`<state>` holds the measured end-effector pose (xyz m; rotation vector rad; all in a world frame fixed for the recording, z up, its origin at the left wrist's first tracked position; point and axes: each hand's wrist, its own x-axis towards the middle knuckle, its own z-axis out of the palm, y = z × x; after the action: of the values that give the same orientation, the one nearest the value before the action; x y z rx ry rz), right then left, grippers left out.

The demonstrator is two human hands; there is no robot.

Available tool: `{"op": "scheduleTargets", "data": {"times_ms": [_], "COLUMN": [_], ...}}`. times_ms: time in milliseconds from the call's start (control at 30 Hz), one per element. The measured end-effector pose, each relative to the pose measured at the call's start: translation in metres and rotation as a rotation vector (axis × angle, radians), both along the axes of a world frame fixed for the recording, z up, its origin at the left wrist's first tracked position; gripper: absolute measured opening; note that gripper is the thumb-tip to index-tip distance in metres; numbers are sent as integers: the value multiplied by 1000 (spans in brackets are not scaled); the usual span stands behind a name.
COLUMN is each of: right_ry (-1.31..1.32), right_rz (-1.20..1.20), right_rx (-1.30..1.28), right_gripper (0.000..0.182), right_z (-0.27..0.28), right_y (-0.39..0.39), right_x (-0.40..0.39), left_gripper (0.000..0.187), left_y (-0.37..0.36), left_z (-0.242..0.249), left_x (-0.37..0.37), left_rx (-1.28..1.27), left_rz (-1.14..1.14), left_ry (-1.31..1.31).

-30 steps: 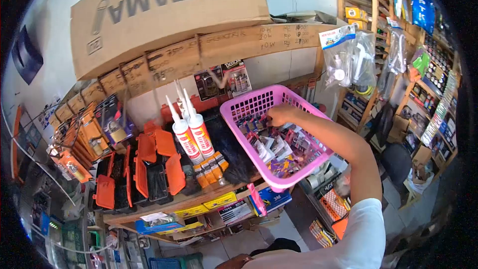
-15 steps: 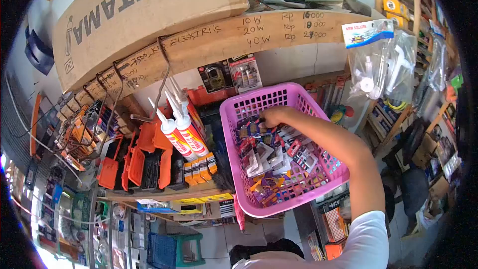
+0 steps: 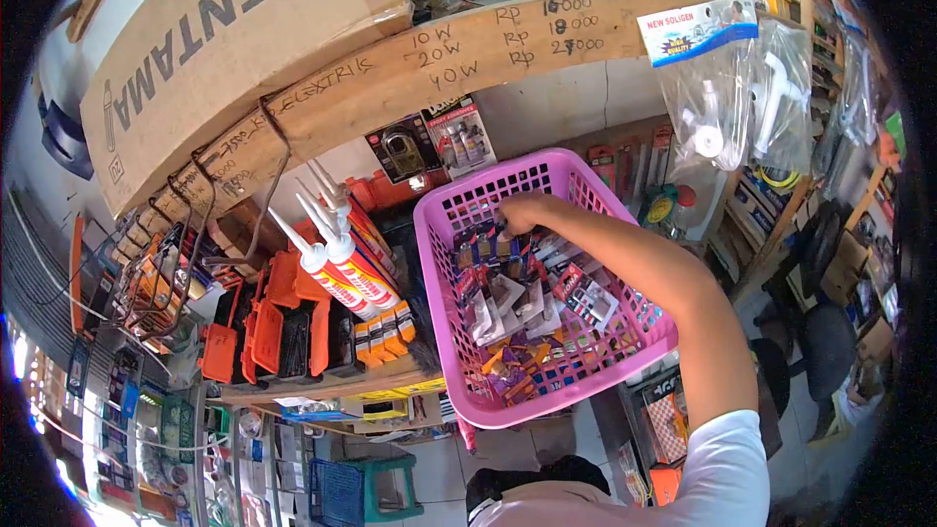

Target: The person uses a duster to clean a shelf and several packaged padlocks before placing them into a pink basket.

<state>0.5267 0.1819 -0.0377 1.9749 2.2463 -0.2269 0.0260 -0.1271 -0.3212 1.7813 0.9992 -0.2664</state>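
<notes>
A pink plastic basket (image 3: 556, 408) stands by the shelf, with small packets inside. My right hand (image 3: 522, 215) reaches into its far side, over dark blue packets (image 3: 485, 246). Its fingers are bent down and partly hidden, so what they hold, if anything, does not show. Nearer the middle of the basket lie red-and-white blister packs (image 3: 588, 297) and clear packs with grey pieces. Orange and purple packets (image 3: 517, 369) fill its near left corner. My left hand is out of the frame.
Left of the basket stand white-nozzled sealant tubes (image 3: 356, 278), orange cases (image 3: 264, 334) and small yellow boxes (image 3: 386, 332). A wooden beam (image 3: 459, 54) with a large carton (image 3: 244, 49) crosses above. Clear bags (image 3: 708, 117) hang at the right. A green stool (image 3: 393, 488) is below.
The view has shifted and tilted slightly, with the basket now a little further left in it. My right hand is still at the basket's far side, over the dark blue packets.
</notes>
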Motion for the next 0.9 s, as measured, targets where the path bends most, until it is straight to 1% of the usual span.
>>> {"op": "scheduleTargets", "data": {"times_ms": [67,133,167,200,267,300,333,433,500,567,633,700,733,767,800,833,867,900], "right_ry": [29,79,143,132,214,316,402,348,387,308,452,772,812,816,971,1029,1116,1207], "right_rz": [5,-61,-37,30,-106,-179,-212,-204,-171,-112,-95,-11,107,30,-108,-170,-166,-174], "right_rx": [11,-28,16,90,-71,-100,-92,-41,93,353,533,529,631,712,681,753,766,769], "right_gripper": [60,61,61,49,37,33,34,32,31,30,26,20,15,16,16,18,21,19], "right_z": [-2,-5,-7,-8,7,22,30,33,55,67,95,119,124,135,144,144,137,125], "right_y": [0,8,8,11,7,-9,-19,-27,-49,-69,-114,-162,-185,-218,-253,-282,-306,-327], "right_x": [4,8,11,12,15,12,11,25,30,41,29,13,6,-14,-38,-59,-71,-87], "left_gripper": [49,48,48,48,48,48,48,48,48,48,48,48,48,46,45,40,36,33], "left_y": [-3,-6,-8,-10,-16,-19,-22,-28,-29,-30,-22,-18,-19,3,23,48,71,82], "left_z": [-1,-3,-4,-5,-10,-13,-16,-24,-30,-35,-40,-45,-46,-68,-92,6,-14,35], "left_x": [-10,-20,-27,-33,-43,-47,-51,-69,-78,-90,-103,-122,-131,-139,-147,-101,-100,-73], "left_rx": [1,7,10,14,17,17,18,22,28,28,36,36,36,88,139,213,476,574], "left_rz": [9,27,38,51,78,90,100,130,144,149,145,142,143,301,462,337,194,145], "left_ry": [12,19,24,26,26,24,21,18,10,6,0,4,6,-255,-518,-170,-401,-520]}}
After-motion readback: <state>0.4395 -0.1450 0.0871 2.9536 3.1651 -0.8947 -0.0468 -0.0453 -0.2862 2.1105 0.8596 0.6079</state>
